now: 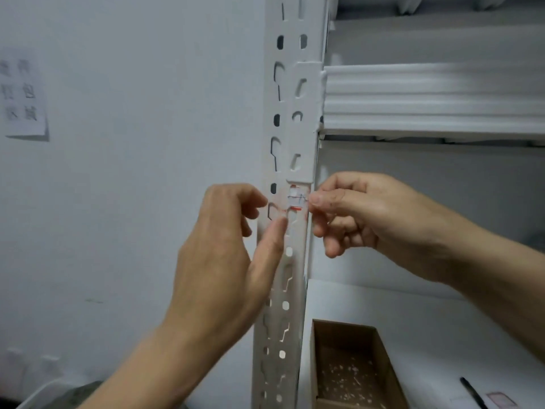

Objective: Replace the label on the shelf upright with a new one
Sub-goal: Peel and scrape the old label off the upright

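Pinched between thumb and forefinger, the right hand (351, 212) has its grip closed on the right edge of the small red-and-white label (295, 199), which sits on the white slotted shelf upright (290, 113) just below a bracket joint; the left hand (224, 249) has its grip apart, thumb tip touching the upright beside the label, fingers curled. Lower right, a cardboard box (354, 370) and a black pen (473, 392) lie on the shelf (413, 314); a printed paper notice (23, 95) hangs on the wall.

Upright (290, 143) – matt white-painted metal; box (354, 367) – rough cardboard.
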